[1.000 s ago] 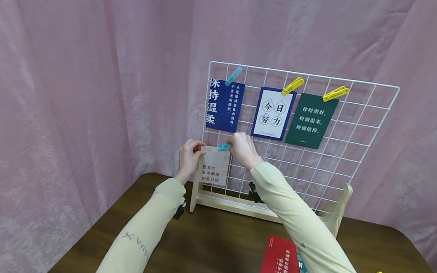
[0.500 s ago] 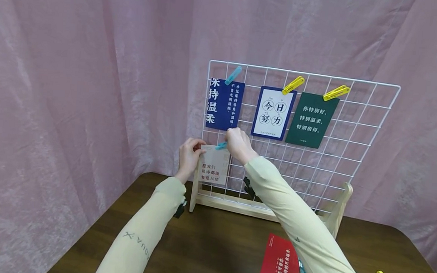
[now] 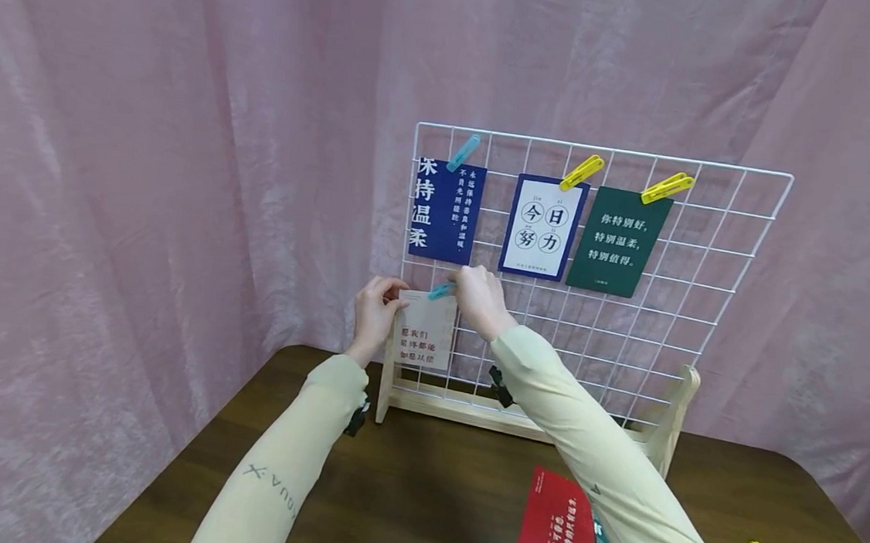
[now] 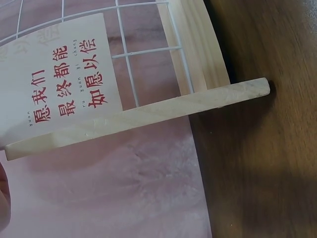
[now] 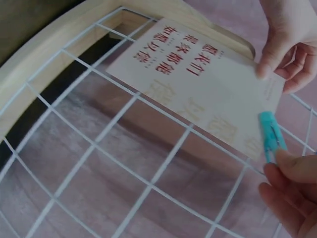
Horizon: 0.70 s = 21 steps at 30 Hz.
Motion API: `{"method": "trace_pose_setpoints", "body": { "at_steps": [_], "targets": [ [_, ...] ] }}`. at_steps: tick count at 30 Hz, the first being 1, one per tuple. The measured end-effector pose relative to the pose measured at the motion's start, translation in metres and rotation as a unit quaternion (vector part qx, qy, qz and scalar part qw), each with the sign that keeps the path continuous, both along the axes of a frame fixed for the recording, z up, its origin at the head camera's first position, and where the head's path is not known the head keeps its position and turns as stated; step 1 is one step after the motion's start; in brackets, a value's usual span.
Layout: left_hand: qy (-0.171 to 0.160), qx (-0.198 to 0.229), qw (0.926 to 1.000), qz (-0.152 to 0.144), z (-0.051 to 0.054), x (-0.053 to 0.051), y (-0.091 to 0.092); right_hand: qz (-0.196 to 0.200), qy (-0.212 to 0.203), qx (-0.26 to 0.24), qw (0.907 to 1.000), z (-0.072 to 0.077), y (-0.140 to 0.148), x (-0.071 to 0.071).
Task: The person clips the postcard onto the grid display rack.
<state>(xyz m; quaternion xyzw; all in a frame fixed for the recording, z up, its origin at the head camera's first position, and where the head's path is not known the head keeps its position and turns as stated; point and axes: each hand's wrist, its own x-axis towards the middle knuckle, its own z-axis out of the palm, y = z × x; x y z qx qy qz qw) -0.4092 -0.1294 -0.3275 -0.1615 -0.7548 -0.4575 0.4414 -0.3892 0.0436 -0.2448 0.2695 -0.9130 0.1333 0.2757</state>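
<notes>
Plainly, open grid (image 5: 151,186) borders the white card's (image 5: 205,89) long edge.

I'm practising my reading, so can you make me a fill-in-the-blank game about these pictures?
The left hand pinches a pale card with bold ____ lettering.
The light-blue clip at this card's top edge is pinched by the ____ hand.
On the white grid, ____ yellow clips hold cards.
The top row's rightmost card is ____.

Missing words: red; right; two; green.
</notes>
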Motion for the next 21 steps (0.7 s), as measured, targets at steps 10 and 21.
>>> {"method": "trace_pose_setpoints", "body": {
  "at_steps": [10,21],
  "targets": [
    [-0.034,0.007,0.9993,-0.012,0.003,0.004,-0.001,0.066,0.060,-0.070,0.9936,-0.016,0.010,-0.001],
    [-0.011,0.000,0.9992,-0.038,0.008,0.011,-0.012,0.116,0.095,-0.096,0.9840,-0.020,0.036,0.022]
  ]
}}
